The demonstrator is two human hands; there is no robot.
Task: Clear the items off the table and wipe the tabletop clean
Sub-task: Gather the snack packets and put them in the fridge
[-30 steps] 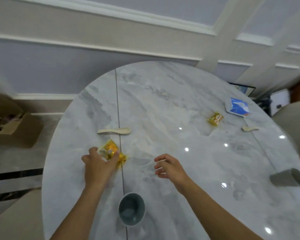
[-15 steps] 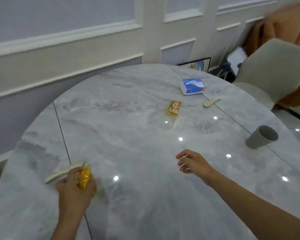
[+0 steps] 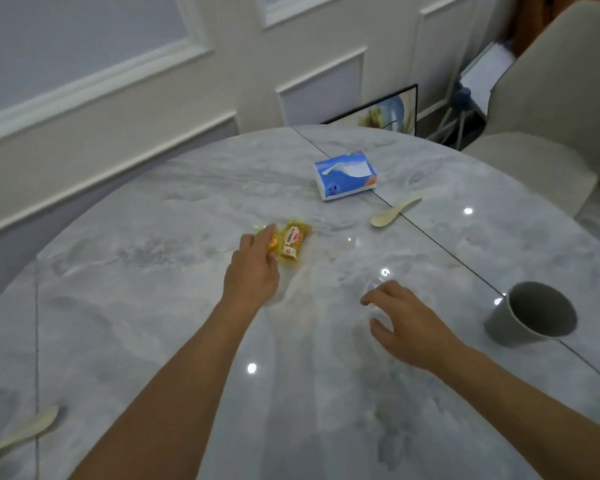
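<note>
My left hand [image 3: 252, 271] reaches over the middle of the marble table [image 3: 153, 278], shut on a crumpled yellow snack wrapper [image 3: 273, 242]. Its fingertips touch a second yellow wrapper [image 3: 293, 241] lying on the tabletop. My right hand [image 3: 404, 323] hovers low over the table to the right, fingers apart, nothing clearly in it. A blue tissue pack [image 3: 345, 175] lies farther back. Beside the pack is a pale spoon [image 3: 394, 211]. A grey cup [image 3: 534, 315] lies on its side at the right. Another pale spoon [image 3: 18, 436] rests at the near left.
A beige chair [image 3: 551, 109] stands at the table's far right side. A framed picture [image 3: 381, 110] leans against the panelled wall behind the table. Faint smears and crumbs mark the tabletop around the wrappers.
My left hand carried its yellow wrapper from the table's left side to the second wrapper in the middle. The view swung right. The right hand stayed low over the table.
</note>
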